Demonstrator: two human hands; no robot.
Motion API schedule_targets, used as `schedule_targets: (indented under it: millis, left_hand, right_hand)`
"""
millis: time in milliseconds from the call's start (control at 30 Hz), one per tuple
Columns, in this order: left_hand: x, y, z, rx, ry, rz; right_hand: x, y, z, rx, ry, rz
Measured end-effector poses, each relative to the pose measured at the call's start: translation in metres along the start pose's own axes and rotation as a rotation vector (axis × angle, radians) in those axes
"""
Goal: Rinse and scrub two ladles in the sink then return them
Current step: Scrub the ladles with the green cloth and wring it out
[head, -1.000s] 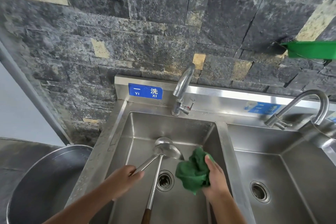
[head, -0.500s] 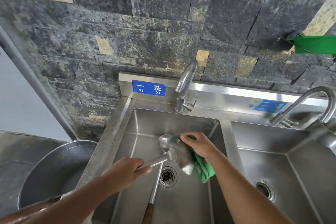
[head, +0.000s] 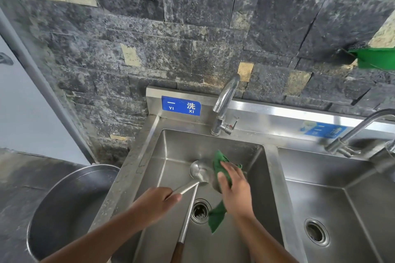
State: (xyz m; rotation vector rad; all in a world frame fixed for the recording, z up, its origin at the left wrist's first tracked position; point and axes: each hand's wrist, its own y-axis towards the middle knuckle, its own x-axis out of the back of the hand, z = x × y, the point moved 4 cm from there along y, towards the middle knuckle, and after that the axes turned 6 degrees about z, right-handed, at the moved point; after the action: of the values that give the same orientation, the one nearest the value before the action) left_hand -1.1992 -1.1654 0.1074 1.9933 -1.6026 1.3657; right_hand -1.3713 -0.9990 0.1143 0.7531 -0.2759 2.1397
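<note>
Over the left basin of the sink (head: 181, 149), the left hand (head: 156, 205) grips the handle of one ladle (head: 186, 188) while the right hand (head: 235, 190) clasps a green cloth (head: 220, 166) against its bowl, and the second ladle (head: 187, 218) lies in the basin beneath.

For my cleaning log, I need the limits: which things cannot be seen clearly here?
Head view:
- Steel ladle gripped by the left hand: bowl mostly under the green scrubbing cloth and the right hand.
- Second steel ladle's brown wooden handle: cut by the bottom edge.
- Pale blue label behind the right sink: too blurred to read.
</note>
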Motion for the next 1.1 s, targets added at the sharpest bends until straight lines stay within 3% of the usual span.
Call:
schedule_targets:
  millis: [100,200,433,533,600,700,767,867,967,1033,1100]
  left_hand:
    - [-0.001,-0.005,0.004,-0.033,0.041,0.008]
    - [-0.002,-0.001,0.006,-0.061,0.042,0.027]
    - [-0.013,0.015,-0.006,-0.036,0.023,0.062]
    - [-0.012,0.019,0.003,0.04,-0.059,0.046]
    - [-0.01,0.018,0.013,0.091,-0.12,0.03]
    - [-0.005,0.014,0.021,0.138,-0.296,-0.009]
    - [-0.002,0.013,0.021,0.147,-0.506,0.005]
    - [-0.004,0.011,0.017,0.134,-0.865,0.162]
    - [-0.014,0.011,0.006,0.144,-1.074,0.376]
    - [-0.021,0.011,-0.003,0.178,-1.223,0.559]
    - [-0.024,0.011,-0.008,0.162,-1.332,0.718]
  right_hand:
    - [0.008,0.029,-0.018,-0.298,0.102,0.138]
    - [0.013,0.059,-0.018,-0.302,-0.047,0.275]
    - [-0.013,0.066,0.045,0.093,-0.54,0.533]
    - [-0.027,0.041,0.049,0.327,-0.588,0.403]
    - [-0.022,0.03,0.03,0.264,-0.392,0.202]
    - [-0.018,0.013,0.0,-0.059,-0.021,-0.093]
    - [-0.03,0.001,-0.014,-0.282,0.178,-0.163]
    - [-0.06,-0.008,-0.016,-0.516,0.628,-0.09]
    - [-0.085,-0.013,0.016,-0.549,1.205,0.235]
    - [-0.095,-0.015,0.034,-0.529,1.303,0.438]
    - [-0.101,-0.016,0.04,-0.554,1.327,0.51]
